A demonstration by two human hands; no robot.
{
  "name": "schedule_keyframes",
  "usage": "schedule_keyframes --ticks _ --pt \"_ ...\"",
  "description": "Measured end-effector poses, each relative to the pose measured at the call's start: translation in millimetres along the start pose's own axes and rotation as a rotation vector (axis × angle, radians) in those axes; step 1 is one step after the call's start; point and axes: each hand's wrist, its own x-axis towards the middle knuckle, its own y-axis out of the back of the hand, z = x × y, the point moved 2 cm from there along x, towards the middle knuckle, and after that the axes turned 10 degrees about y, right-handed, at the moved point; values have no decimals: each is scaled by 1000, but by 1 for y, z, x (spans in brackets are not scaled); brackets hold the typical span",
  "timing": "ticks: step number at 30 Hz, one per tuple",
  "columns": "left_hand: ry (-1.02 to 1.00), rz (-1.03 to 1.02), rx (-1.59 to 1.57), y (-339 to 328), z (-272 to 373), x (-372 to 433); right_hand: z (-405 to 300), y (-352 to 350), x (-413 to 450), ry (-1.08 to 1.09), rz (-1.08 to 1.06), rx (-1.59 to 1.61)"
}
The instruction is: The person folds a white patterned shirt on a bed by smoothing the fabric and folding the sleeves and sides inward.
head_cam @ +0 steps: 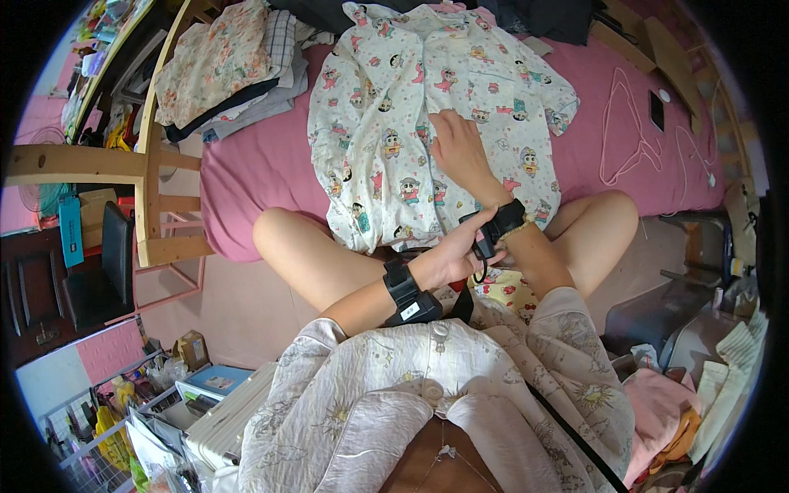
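A white short-sleeved pajama shirt [394,123] with a cartoon print lies spread, front up, on the pink bed sheet [265,191]. My right hand [459,145] rests on the shirt near its front placket, fingers loosely bent, holding nothing that shows. My left hand [459,249] reaches across to my right forearm and is at the black device [487,234] strapped to the right wrist; its thumb lies on the strap and other fingers are partly hidden beneath. Another black device [413,305] is strapped to my left wrist.
Folded clothes [228,74] are stacked at the bed's upper left, beside a wooden bed post [148,135]. A pink wire hanger [629,135], a phone [657,111], a white cable [690,154] and an open cardboard box [672,68] lie on the right. Dark cloth sits beyond the shirt.
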Motion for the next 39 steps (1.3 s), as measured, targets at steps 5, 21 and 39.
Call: schedule_keyframes --ticks 5,21,39 --pt "-15 -48 40 2 -4 -2 18 -13 -9 -607 458 636" --pt "-615 566 316 136 191 -58 197 20 -127 -1210 747 725" --pt "-1097 1450 951 262 282 -100 246 37 -130 -1386 852 1121"
